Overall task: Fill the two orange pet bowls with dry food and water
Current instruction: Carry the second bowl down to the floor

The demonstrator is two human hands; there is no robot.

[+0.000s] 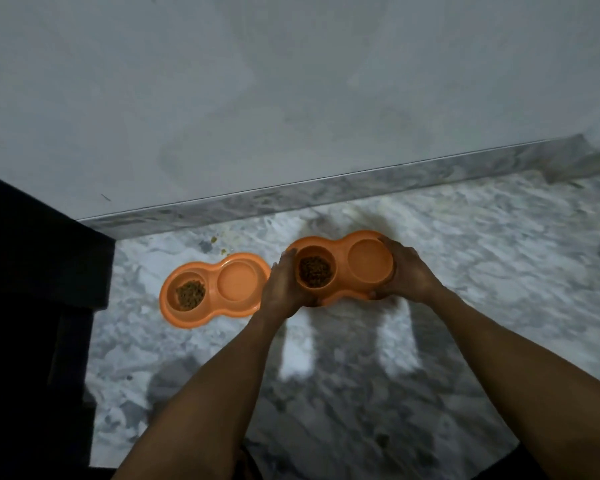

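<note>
Both grips curl round one bowl (pixel 341 252) by its ends, left grip (pixel 284 285) beside the food (pixel 314 271), right grip (pixel 409 271) at the other cup (pixel 370 261), likely to keep it level. It seems just above the floor (pixel 482 237), near the second bowl (pixel 214 282).

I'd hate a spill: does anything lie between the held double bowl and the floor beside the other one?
Nothing visible does. The held double bowl is over bare marble floor; the second double bowl lies apart to its left, with stray kibble beyond it.
</note>
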